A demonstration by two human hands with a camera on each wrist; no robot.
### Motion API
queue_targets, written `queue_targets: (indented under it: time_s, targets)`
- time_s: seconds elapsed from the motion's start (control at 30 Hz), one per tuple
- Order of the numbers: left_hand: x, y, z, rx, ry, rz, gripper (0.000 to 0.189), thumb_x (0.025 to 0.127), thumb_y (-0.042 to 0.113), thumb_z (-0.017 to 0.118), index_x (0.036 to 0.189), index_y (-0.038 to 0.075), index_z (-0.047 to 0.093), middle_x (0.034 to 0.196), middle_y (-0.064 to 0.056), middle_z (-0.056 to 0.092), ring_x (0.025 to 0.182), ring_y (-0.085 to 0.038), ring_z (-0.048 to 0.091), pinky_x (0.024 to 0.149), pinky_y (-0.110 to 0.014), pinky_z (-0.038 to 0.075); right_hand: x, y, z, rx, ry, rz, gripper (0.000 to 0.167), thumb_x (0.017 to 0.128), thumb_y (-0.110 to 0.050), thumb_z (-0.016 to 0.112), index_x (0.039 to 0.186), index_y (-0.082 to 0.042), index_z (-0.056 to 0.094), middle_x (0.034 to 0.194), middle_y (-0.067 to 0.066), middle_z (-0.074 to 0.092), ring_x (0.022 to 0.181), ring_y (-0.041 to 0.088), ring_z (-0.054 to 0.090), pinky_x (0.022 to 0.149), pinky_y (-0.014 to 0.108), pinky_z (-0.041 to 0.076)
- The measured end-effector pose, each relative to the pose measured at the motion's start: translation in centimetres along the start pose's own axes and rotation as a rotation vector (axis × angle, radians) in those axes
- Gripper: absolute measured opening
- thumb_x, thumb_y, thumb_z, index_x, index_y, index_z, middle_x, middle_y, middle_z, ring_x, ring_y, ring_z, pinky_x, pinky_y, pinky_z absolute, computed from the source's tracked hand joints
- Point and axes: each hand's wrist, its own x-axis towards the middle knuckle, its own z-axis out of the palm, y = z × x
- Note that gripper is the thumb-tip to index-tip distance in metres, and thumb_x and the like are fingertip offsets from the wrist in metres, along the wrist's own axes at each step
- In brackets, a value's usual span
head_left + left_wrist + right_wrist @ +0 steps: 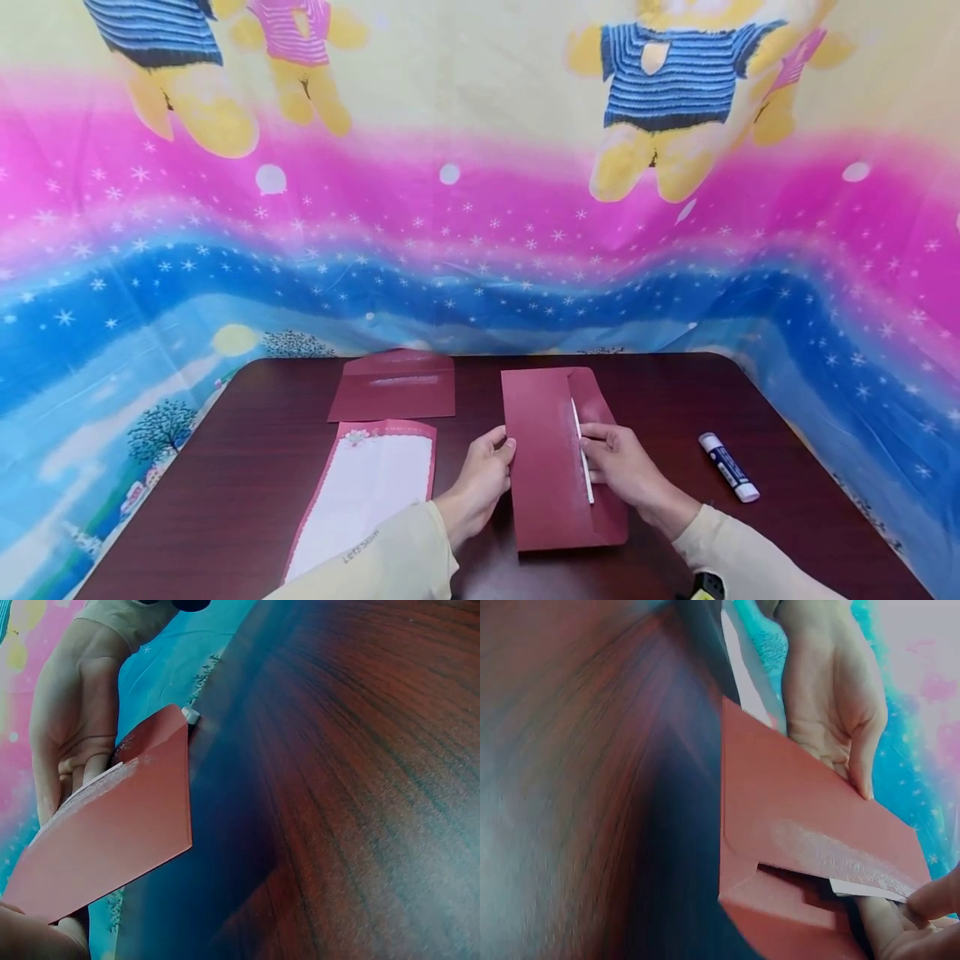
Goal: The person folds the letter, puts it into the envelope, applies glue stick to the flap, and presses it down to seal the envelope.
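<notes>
A dark red envelope [536,467] is held above the table, its flap side facing up and its opening toward the right. My left hand [476,479] grips its left edge, thumb on top and fingers underneath. From the opening juts the thin edge of a folded white paper [588,487]. With thumb and fingers my right hand [630,471] pinches that paper, some fingertips hidden inside the opening. A whitish smear of glue [817,847] runs along the envelope beside the opening in the right wrist view.
A second red envelope [412,392] lies at the back left of the brown table [202,508]. In front of it is a white letter sheet [367,492] with a red border, partly under the left sleeve. A glue stick [727,467] lies at the right. Printed cloth [480,250] hangs behind.
</notes>
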Motion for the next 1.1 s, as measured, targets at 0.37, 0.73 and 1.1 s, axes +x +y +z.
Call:
queue_targets:
  time_s: [0.37, 0.73, 1.1]
  targets:
    - [0.0, 0.0, 0.0, 0.048, -0.023, 0.029, 0.041, 0.11, 0.012, 0.035, 0.147, -0.004, 0.042, 0.122, -0.016, 0.069, 0.103, -0.013, 0.068, 0.097, -0.041, 0.055, 0.2, -0.3, 0.0, 0.021, -0.015, 0.002, 0.041, 0.108, -0.009, 0.04, 0.141, 0.014, 0.046, 0.12, 0.022, 0.071, 0.096, 0.012, 0.074, 0.08, 0.033, 0.062]
    - [-0.5, 0.2, -0.2, 0.254, -0.013, 0.096, 0.023, 0.103, 0.005, 0.05, 0.115, -0.006, 0.066, 0.101, -0.021, 0.075, 0.086, -0.017, 0.072, 0.074, -0.04, 0.063, 0.3, 0.0, -0.8, -0.463, 0.157, -0.179, 0.023, 0.098, -0.001, 0.06, 0.116, 0.003, 0.072, 0.111, 0.021, 0.074, 0.075, 0.015, 0.076, 0.068, 0.027, 0.061]
    - [-0.7, -0.2, -0.2, 0.204, -0.033, 0.023, 0.018, 0.095, -0.002, 0.059, 0.11, -0.01, 0.066, 0.085, -0.016, 0.075, 0.062, -0.01, 0.064, 0.063, -0.031, 0.062, 0.7, -0.2, -0.2, -0.598, 0.288, -0.236, 0.025, 0.093, -0.009, 0.071, 0.117, -0.005, 0.074, 0.102, 0.008, 0.077, 0.086, 0.015, 0.074, 0.072, 0.026, 0.059]
